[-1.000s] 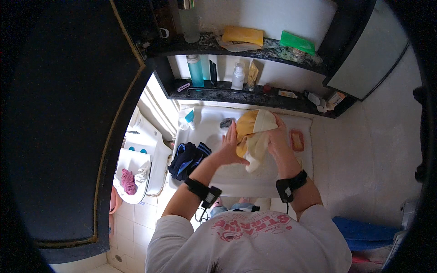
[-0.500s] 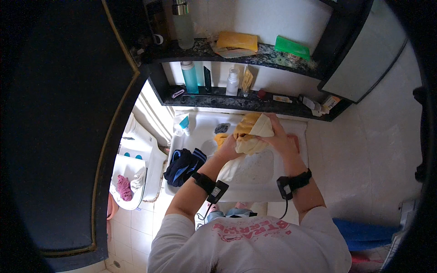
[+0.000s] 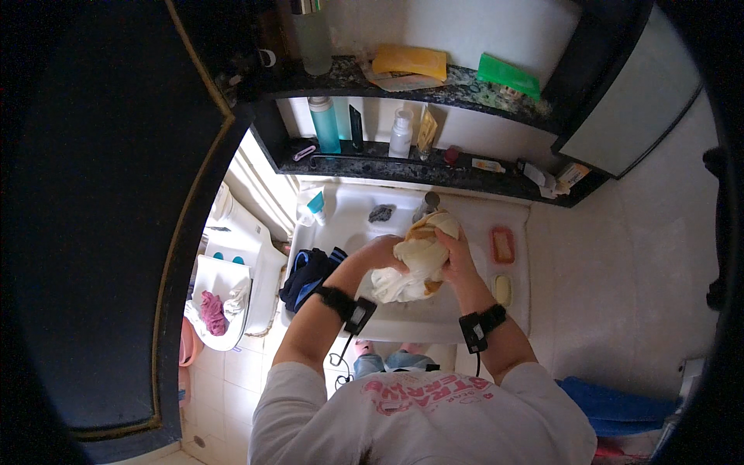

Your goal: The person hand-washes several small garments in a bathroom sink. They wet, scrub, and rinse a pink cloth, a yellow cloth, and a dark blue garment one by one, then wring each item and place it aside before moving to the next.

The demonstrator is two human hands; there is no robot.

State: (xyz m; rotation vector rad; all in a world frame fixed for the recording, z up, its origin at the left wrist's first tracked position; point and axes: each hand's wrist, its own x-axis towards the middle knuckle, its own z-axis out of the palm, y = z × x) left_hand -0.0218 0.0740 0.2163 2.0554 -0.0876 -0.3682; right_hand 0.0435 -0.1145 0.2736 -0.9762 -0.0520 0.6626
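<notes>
A wet-looking cream and mustard-yellow cloth garment [image 3: 418, 263] is bunched up over the white sink [image 3: 356, 198], just in front of the tap [image 3: 428, 203]. My left hand [image 3: 385, 253] grips its left side, fingers partly hidden by the folds. On the other side my right hand [image 3: 456, 254] is closed round the fabric, thumb across the top. Loose cream folds hang below my hands into the basin. A navy garment with blue stripes [image 3: 306, 277] lies on the sink's left rim, beside my left forearm.
A soap bar [image 3: 502, 290] and an orange-red soap dish [image 3: 502, 245] sit on the right rim. At the back are a grey scrubber [image 3: 381, 212] and a teal-capped tube [image 3: 316, 203]. Above runs a dark shelf [image 3: 364, 165] with bottles. Pink cloth [image 3: 211, 311] rests on the toilet lid.
The bundle has turned over and come nearer me, so more cream fabric faces up. The tap, soap dish and soap bar now show. My right hand has moved left and nearer.
</notes>
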